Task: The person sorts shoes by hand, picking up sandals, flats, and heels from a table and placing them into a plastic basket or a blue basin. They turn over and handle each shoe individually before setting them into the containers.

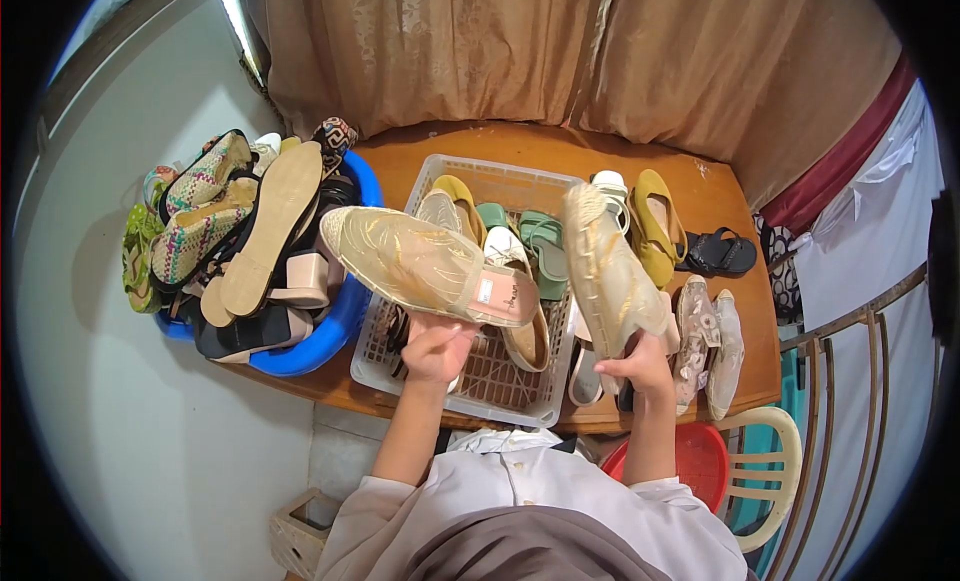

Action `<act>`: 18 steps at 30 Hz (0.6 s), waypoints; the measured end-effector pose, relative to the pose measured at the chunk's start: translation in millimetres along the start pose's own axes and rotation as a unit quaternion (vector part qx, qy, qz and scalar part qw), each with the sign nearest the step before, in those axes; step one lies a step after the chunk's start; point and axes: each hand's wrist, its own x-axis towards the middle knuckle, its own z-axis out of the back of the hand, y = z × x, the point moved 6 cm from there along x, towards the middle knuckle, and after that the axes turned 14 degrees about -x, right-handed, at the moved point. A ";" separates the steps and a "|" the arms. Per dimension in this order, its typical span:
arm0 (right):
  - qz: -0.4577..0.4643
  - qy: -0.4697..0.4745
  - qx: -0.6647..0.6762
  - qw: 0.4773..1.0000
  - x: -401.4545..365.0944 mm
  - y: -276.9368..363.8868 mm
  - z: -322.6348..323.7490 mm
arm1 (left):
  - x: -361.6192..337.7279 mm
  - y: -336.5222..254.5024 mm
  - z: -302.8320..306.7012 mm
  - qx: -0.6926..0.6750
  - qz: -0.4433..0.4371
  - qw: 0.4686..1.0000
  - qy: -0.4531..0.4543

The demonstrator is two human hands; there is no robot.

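My left hand [440,351] is closed on a beige slip-on mule [415,256] with gold leaf-like lines, its pink insole turned up at the heel. Held by my right hand [642,366] is a similar beige mule [600,266], tilted on its side so the stitched sole edge shows. Both shoes are raised over a white plastic basket [440,171]. Inside the basket lie green sandals [545,246], a white lace-up shoe [503,246] and a mustard flat [460,203]. The mules partly hide the basket's contents.
A blue tub [350,326] heaped with shoes stands at the left of the wooden table [500,141]. Right of the basket are mustard flats [655,226], black sandals [722,251] and lace-patterned shoes [695,331]. A red stool [700,461] and cream chair [770,471] stand below.
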 end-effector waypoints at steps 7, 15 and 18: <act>-0.158 0.024 0.258 0.953 -3.1 -34.0 -21.3 | 8.5 1.2 -30.2 -0.219 -0.002 0.975 -0.045; -0.151 -0.026 0.382 0.911 21.6 -6.7 -49.5 | 13.4 2.1 -20.1 -0.189 -0.066 0.973 -0.110; -0.123 -0.111 0.375 0.912 26.7 4.2 -57.2 | 10.6 0.6 -18.0 -0.154 -0.108 0.973 -0.132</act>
